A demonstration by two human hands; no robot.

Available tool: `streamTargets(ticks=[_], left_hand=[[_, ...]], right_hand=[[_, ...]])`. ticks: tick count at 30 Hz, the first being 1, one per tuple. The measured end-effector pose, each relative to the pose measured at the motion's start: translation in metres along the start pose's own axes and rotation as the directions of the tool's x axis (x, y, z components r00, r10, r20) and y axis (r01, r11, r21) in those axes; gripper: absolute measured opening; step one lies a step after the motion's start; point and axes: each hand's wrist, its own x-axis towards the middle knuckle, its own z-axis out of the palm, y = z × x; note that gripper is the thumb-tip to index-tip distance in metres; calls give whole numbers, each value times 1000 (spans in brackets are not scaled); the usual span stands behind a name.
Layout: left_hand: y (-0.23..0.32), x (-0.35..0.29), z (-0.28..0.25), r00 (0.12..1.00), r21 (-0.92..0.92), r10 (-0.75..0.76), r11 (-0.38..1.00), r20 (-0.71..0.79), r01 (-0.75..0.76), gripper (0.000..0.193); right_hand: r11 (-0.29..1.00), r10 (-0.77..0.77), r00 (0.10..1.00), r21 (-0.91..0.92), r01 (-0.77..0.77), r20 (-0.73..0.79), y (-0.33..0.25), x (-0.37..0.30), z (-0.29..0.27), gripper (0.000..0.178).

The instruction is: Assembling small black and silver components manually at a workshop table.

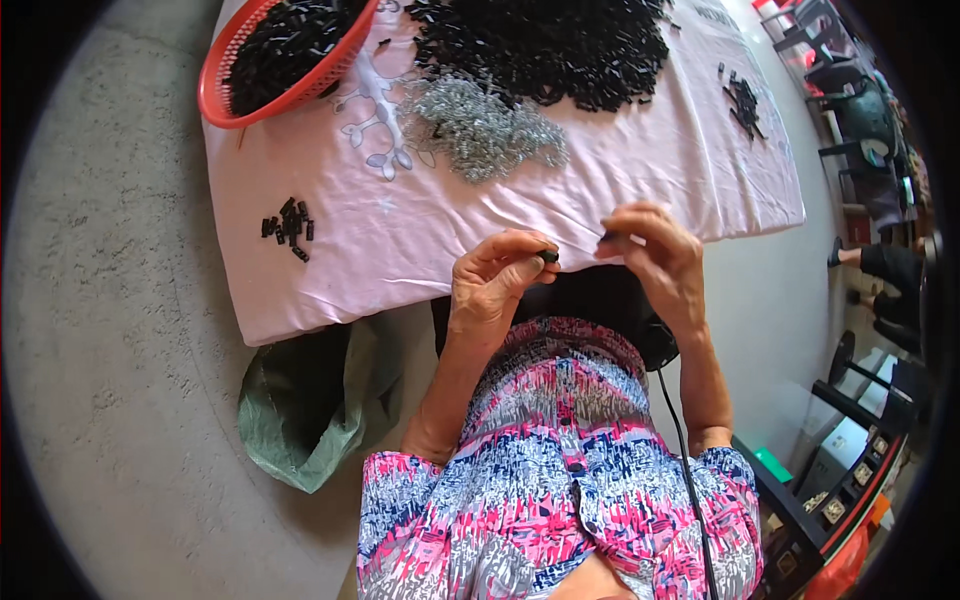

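My left hand (497, 273) is closed in a pinch around a small black plastic piece (548, 256), just over the near edge of the cloth-covered table. To its right, my right hand (660, 255) is raised with curled fingers, and a small dark piece (608, 238) shows at its fingertips. The two hands are apart. Beyond them on the pink cloth (620, 160) lies a heap of small shiny clear or silvery pieces (480, 125). Behind that spreads a large pile of black plastic pieces (550, 45).
A red basket (215, 85) of black pieces stands at the far left. Small groups of black pieces lie at left (290, 230) and far right (742, 105). A green sack (300, 420) sits open on the floor. Someone's legs (885, 280) and chairs (850, 100) show at right.
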Motion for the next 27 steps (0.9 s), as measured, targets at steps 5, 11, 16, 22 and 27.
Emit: streamTargets(ticks=[5, 11, 16, 22, 27], left_hand=[[-8, -7, 6, 997, 28, -64, 998, 33, 63, 20], [-11, -12, 14, 993, 46, -114, 992, -2, 114, 22], [-13, -16, 7, 994, 143, -101, 985, 30, 96, 20], [-12, -15, 14, 992, 117, -127, 985, 14, 125, 18], [-13, -14, 14, 993, 117, -119, 986, 26, 115, 17]], right_hand=[[937, 169, 985, 304, -172, 36, -8, -37, 2, 23], [921, 100, 995, 376, -104, 30, -5, -43, 7, 21], [867, 171, 980, 457, -199, 102, 2, -46, 7, 20], [933, 59, 994, 351, -86, 88, 0, -43, 10, 18], [956, -1, 997, 292, -23, 81, 1, -43, 9, 17]])
